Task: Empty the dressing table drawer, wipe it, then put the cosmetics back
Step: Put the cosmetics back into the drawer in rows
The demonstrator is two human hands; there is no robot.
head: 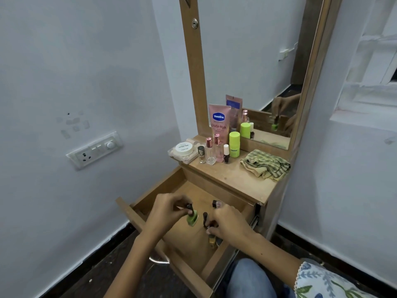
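Setting: pale blue walls meet at a wooden dressing table (236,179), its drawer (171,261) pulled out beneath both hands.
Left hand: we find the left hand (165,211) pinching the dark cap of a green nail polish bottle (192,219), which hangs tilted just under the fingertips, over the drawer floor.
Right hand: the right hand (229,222) is curled over a dark-capped small bottle (205,220); we judge it gripped, though the fingers hide most of it.
Near the right hand: a pink-topped vial (217,204) sits just beyond the knuckles, and a yellowish bottle (212,240) lies below the palm, towards the wrist.
Handling: we judge these bottles light, rigid, glassy and breakable; smooth sides may slip. A hold low on the cap or around the body is safest, since a loose cap could let go.
Beyond the hands: on the tabletop stand a Vaseline tube (219,123), a lime green stick (234,144), slim perfume bottles (214,149) and a white round jar (183,149).
Cloth: a striped green cloth (265,164) lies crumpled farther off, to the right.
Stage: whether the drawer is being emptied or refilled, we cannot tell.
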